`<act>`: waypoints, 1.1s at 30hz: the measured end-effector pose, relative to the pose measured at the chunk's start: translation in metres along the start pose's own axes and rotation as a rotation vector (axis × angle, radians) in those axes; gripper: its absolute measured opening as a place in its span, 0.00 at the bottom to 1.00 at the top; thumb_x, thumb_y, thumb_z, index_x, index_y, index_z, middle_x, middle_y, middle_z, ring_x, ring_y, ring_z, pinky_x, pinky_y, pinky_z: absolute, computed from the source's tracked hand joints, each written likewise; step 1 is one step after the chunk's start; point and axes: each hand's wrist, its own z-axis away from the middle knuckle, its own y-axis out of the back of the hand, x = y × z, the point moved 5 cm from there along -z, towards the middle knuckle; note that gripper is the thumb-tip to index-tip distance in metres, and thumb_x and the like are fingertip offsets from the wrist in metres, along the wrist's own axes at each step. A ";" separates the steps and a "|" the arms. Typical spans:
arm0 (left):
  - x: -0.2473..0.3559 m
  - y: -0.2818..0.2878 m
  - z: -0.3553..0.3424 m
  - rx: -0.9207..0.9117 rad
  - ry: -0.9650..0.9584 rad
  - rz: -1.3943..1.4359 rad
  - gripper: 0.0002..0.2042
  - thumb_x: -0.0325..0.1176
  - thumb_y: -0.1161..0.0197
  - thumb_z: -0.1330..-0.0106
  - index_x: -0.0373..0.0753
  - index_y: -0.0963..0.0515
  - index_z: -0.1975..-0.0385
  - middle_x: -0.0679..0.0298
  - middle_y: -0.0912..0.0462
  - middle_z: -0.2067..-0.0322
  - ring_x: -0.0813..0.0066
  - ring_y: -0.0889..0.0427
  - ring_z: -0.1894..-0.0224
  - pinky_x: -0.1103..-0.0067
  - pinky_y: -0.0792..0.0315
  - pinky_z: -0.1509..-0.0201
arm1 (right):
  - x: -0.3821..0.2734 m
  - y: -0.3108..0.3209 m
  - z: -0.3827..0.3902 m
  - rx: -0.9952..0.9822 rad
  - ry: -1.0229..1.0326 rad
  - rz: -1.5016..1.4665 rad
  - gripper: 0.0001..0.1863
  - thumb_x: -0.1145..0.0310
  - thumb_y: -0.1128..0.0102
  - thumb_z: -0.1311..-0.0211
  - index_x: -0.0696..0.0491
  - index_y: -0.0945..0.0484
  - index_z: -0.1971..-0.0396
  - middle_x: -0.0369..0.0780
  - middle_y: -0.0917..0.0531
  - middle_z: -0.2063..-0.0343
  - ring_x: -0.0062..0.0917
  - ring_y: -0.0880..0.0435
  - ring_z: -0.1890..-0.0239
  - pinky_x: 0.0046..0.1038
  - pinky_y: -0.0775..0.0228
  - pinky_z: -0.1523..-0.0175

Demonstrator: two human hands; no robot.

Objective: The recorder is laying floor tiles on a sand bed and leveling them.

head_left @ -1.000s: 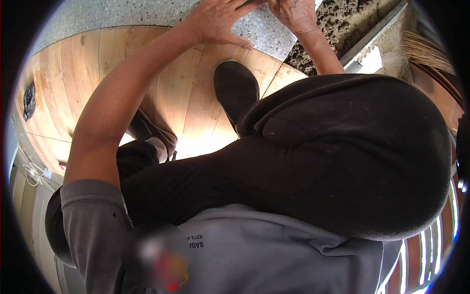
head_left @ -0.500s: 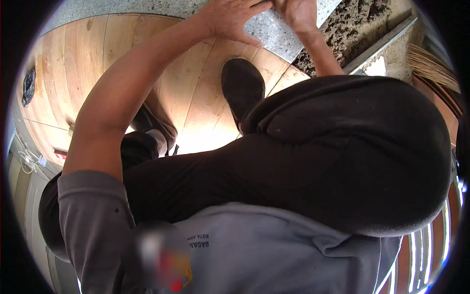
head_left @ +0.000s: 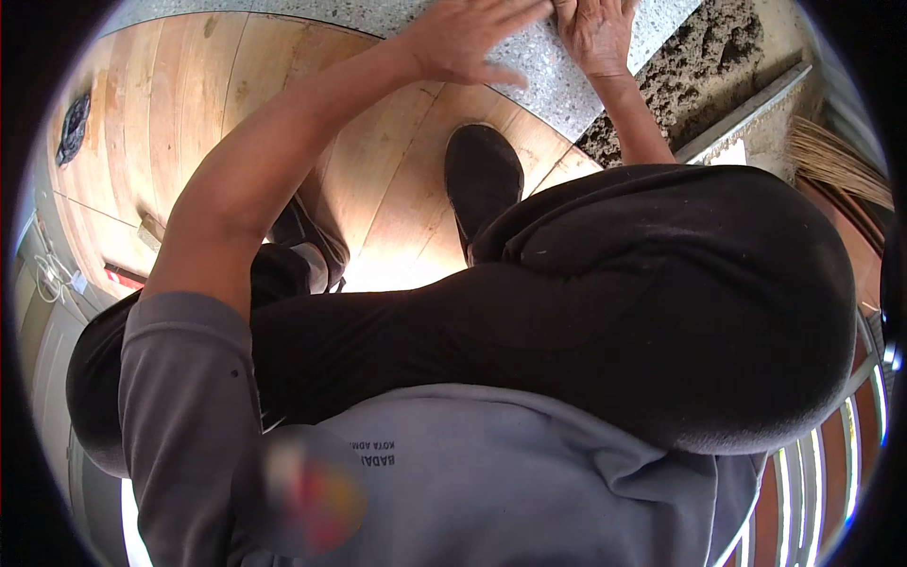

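Observation:
At the top of the view my left hand (head_left: 477,42) is spread over a grey speckled slab (head_left: 529,94), fingers apart and a little blurred. Just right of it my right hand (head_left: 595,38) is on the same slab, fingers bent and partly cut off by the frame's top; whatever they hold, if anything, is hidden. Right of the slab lies a strip of dark, crumbly material (head_left: 694,71), which looks like soil or wet mortar, bordered by a straight pale bar (head_left: 746,111).
My black shoe (head_left: 482,170) and bent legs are on pale wooden boards (head_left: 189,76). A crumpled black object (head_left: 74,128) lies far left, near white cords (head_left: 52,274) and a red strip (head_left: 121,276). A bundle of straw-like bristles (head_left: 831,156) sits at the right.
Both hands have shifted right in the picture, the left still spread. The slab and boards sit higher at the left, as the view has shifted slightly.

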 end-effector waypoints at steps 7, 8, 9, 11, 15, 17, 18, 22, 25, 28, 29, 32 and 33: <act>-0.034 0.019 0.029 0.146 0.363 -0.377 0.43 0.60 0.45 0.26 0.27 0.37 0.25 0.42 0.39 0.23 0.43 0.46 0.19 0.35 0.59 0.21 | -0.010 0.010 -0.004 -0.042 -0.019 0.070 0.37 0.49 0.51 0.17 0.60 0.40 0.22 0.57 0.37 0.23 0.55 0.38 0.21 0.62 0.58 0.19; -0.034 0.019 0.029 0.155 0.365 -0.378 0.43 0.60 0.45 0.26 0.27 0.37 0.25 0.42 0.39 0.23 0.43 0.45 0.19 0.35 0.59 0.21 | -0.016 0.016 -0.004 -0.025 -0.002 0.037 0.36 0.49 0.52 0.17 0.59 0.40 0.22 0.57 0.37 0.23 0.55 0.39 0.21 0.62 0.58 0.19; -0.035 0.018 0.029 0.165 0.365 -0.387 0.42 0.59 0.45 0.26 0.27 0.37 0.25 0.42 0.38 0.24 0.43 0.45 0.19 0.35 0.59 0.21 | -0.024 0.021 -0.005 0.000 0.016 0.004 0.36 0.49 0.52 0.17 0.59 0.40 0.22 0.57 0.37 0.22 0.55 0.39 0.21 0.62 0.59 0.19; -0.035 0.018 0.028 0.178 0.367 -0.402 0.42 0.58 0.45 0.26 0.28 0.37 0.25 0.42 0.39 0.23 0.43 0.45 0.19 0.35 0.58 0.21 | -0.039 0.029 -0.005 0.022 0.063 -0.042 0.36 0.50 0.51 0.17 0.59 0.40 0.22 0.57 0.38 0.22 0.55 0.40 0.20 0.62 0.60 0.19; -0.036 0.017 0.028 0.161 0.372 -0.410 0.40 0.57 0.45 0.26 0.28 0.36 0.25 0.42 0.38 0.24 0.44 0.44 0.19 0.35 0.57 0.21 | -0.060 0.025 -0.012 0.010 0.164 -0.099 0.35 0.53 0.49 0.18 0.60 0.40 0.22 0.56 0.39 0.21 0.53 0.41 0.20 0.62 0.61 0.19; -0.037 0.019 0.029 0.194 0.355 -0.413 0.40 0.57 0.45 0.25 0.28 0.36 0.25 0.42 0.37 0.24 0.43 0.44 0.19 0.35 0.56 0.22 | -0.061 0.016 -0.012 -0.081 0.176 -0.118 0.36 0.52 0.49 0.18 0.60 0.40 0.22 0.56 0.40 0.21 0.53 0.41 0.19 0.64 0.62 0.19; -0.036 0.020 0.029 0.211 0.345 -0.409 0.40 0.57 0.45 0.25 0.28 0.36 0.25 0.42 0.37 0.24 0.43 0.44 0.20 0.35 0.56 0.22 | -0.060 0.016 -0.010 -0.055 0.168 -0.144 0.36 0.51 0.49 0.18 0.59 0.40 0.22 0.56 0.40 0.21 0.53 0.41 0.20 0.64 0.62 0.19; -0.037 0.021 0.029 0.190 0.356 -0.425 0.40 0.57 0.45 0.25 0.27 0.36 0.26 0.42 0.36 0.24 0.43 0.43 0.20 0.35 0.56 0.22 | -0.059 0.011 -0.004 -0.037 0.117 -0.057 0.37 0.49 0.51 0.18 0.59 0.42 0.21 0.57 0.40 0.22 0.57 0.41 0.21 0.62 0.60 0.19; -0.037 0.020 0.030 0.181 0.369 -0.407 0.40 0.57 0.45 0.25 0.27 0.36 0.26 0.42 0.37 0.24 0.43 0.44 0.20 0.35 0.56 0.21 | -0.063 0.016 -0.005 -0.051 0.161 -0.199 0.38 0.48 0.52 0.17 0.58 0.43 0.21 0.57 0.41 0.21 0.56 0.41 0.20 0.62 0.60 0.19; -0.035 0.020 0.031 0.197 0.377 -0.411 0.40 0.57 0.46 0.25 0.27 0.36 0.25 0.42 0.37 0.24 0.43 0.43 0.20 0.36 0.56 0.21 | -0.053 0.034 0.001 -0.046 0.123 -0.162 0.37 0.52 0.48 0.18 0.59 0.43 0.21 0.57 0.41 0.21 0.54 0.40 0.20 0.62 0.57 0.19; -0.034 0.020 0.032 0.184 0.373 -0.413 0.40 0.56 0.45 0.25 0.27 0.36 0.25 0.42 0.37 0.24 0.43 0.43 0.20 0.36 0.55 0.21 | -0.047 0.041 0.006 -0.052 0.108 -0.153 0.37 0.54 0.47 0.18 0.59 0.43 0.21 0.57 0.40 0.21 0.53 0.40 0.20 0.61 0.56 0.19; -0.034 0.019 0.032 0.167 0.370 -0.417 0.39 0.55 0.45 0.25 0.28 0.36 0.25 0.42 0.37 0.24 0.43 0.43 0.20 0.36 0.54 0.21 | -0.017 0.068 0.051 -0.219 0.070 -0.112 0.42 0.41 0.45 0.24 0.55 0.38 0.23 0.53 0.37 0.23 0.49 0.39 0.20 0.62 0.58 0.19; -0.034 0.019 0.033 0.174 0.370 -0.418 0.39 0.55 0.45 0.25 0.28 0.36 0.25 0.42 0.37 0.24 0.43 0.43 0.20 0.36 0.54 0.21 | -0.009 0.075 0.069 -0.191 0.061 -0.151 0.45 0.31 0.47 0.27 0.52 0.34 0.24 0.49 0.32 0.24 0.45 0.38 0.20 0.64 0.59 0.19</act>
